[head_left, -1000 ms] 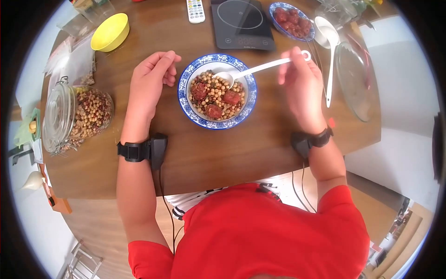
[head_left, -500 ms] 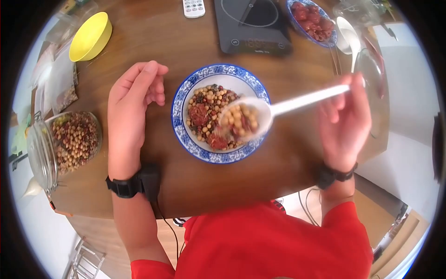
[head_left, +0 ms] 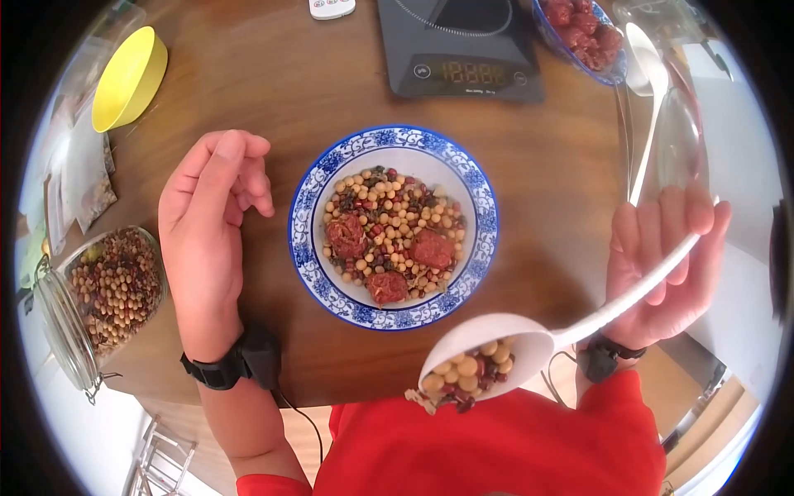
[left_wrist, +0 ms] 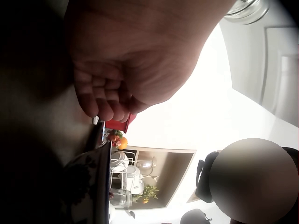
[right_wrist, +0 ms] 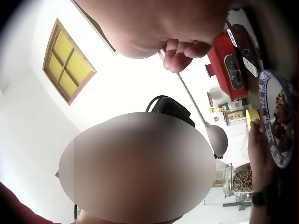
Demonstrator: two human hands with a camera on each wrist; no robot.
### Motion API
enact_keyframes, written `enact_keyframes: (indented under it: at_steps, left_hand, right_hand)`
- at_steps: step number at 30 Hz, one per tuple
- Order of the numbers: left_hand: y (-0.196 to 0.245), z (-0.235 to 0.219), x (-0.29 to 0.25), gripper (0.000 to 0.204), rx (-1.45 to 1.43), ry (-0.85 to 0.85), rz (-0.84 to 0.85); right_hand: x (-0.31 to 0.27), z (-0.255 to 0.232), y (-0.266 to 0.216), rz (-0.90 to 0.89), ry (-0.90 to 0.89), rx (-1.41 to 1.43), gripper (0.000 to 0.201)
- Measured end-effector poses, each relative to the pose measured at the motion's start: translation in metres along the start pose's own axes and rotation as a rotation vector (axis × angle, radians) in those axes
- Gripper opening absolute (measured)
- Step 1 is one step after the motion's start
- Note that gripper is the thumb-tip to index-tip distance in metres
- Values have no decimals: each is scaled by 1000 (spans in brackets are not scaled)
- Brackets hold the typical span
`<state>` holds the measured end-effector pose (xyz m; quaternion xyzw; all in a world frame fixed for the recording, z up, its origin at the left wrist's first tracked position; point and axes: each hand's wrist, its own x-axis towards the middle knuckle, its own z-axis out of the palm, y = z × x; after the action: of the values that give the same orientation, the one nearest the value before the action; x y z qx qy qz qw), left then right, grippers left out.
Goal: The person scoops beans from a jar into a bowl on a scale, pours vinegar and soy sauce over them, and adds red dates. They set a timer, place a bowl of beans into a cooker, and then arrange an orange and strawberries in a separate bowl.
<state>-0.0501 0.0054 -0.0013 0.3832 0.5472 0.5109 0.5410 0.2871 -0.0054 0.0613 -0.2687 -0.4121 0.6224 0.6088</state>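
A blue-and-white bowl [head_left: 308, 223] stands on the table, filled with mixed beans [head_left: 385, 219] and three dark red chunks. My right hand [head_left: 666, 269] holds a long-handled white soup spoon [head_left: 533, 355] by its handle, at the right of the bowl. Beans and dark bits [head_left: 471, 376] fill the spoon, some at its lip; it is raised between the bowl and the red shirt. In the right wrist view, curled fingertips [right_wrist: 177, 60] show at the spoon's handle. My left hand [head_left: 207, 219] rests left of the bowl, fingers loosely bent, holding nothing.
A glass jar of beans [head_left: 116, 289] with its lid swung back stands left. Behind are a yellow bowl [head_left: 128, 78], a flat black device [head_left: 459, 58] with a lit display, and a dish of red chunks [head_left: 583, 37]. A white ladle [head_left: 649, 136] and glass lid [head_left: 682, 136] lie right.
My right hand has lifted the spoon out of the bowl with beans in it and brought it right and toward the body. My left hand holds nothing throughout; the head view has moved closer.
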Motion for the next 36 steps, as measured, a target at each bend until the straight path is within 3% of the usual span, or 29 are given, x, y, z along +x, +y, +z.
enact_keyframes:
  at_steps: [5, 8, 12, 15, 17, 30, 32, 36]
  left_hand:
    - [-1, -2, 1, 28, -15, -13, 2]
    - [0, -1, 0, 28, -18, -7, -4]
    - [-1, -2, 1, 28, -33, -29, 2]
    - [0, -2, 0, 28, -35, -35, 5]
    - [0, -2, 0, 28, -32, -35, 5]
    - [0, -1, 0, 28, -35, -33, 4]
    - [0, -1, -1, 28, -34, -35, 13]
    - [1, -2, 0, 28, -37, -42, 14]
  right_hand:
    - [1, -7, -1, -12, -69, -4, 41]
    - [2, 4, -2, 14, -4, 77, 33]
    - [2, 2, -2, 6, 1, 79, 33]
    - [1, -5, -3, -9, -97, -3, 42]
    - [1, 5, -3, 12, 2, 80, 33]
    - [0, 6, -7, -1, -22, 125, 32]
    - [0, 8, -6, 1, 42, 83, 32]
    - [1, -4, 6, -75, -80, -165, 43]
